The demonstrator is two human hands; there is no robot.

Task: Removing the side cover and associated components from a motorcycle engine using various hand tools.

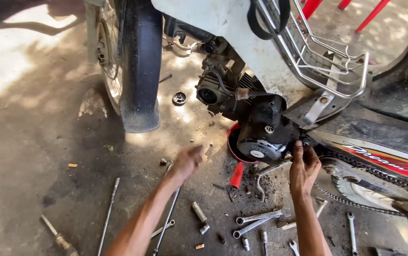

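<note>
- Right hand [303, 167] is up against the black engine cover [263, 130], fingers curled on its lower right edge near the chain; whether it grips a bolt or part there is hidden, cannot tell.
- Left hand [186, 161] hovers low over the floor [33, 156], left of the engine, loosely closed, blurred; nothing clearly held, cannot tell for sure.
- Key relation: engine cover lies right and far of the left hand, just above-left of the right hand; right hand is the nearer one, touching it.
- Red pan [236, 171] sits under the engine, between the two hands, its handle pointing near.
- Kick lever [268, 171] hangs below the cover, just left of the right hand, long axis running left-right with a hook down.
- Long rod [168, 219] lies on the floor by the left forearm, long axis near-to-far.
- Two wrenches [256, 222] lie near the right forearm, axes left-right, slightly tilted; sockets [199, 213] between the arms.
- Chain [356, 201] droops on the right, off the sprocket area.
- Front wheel [135, 61] stands far left, well apart from both hands.
- Surface: oily concrete floor, patchy sun and shade, tools scattered; outdoor workshop spot, red legs of furniture at far right.
</note>
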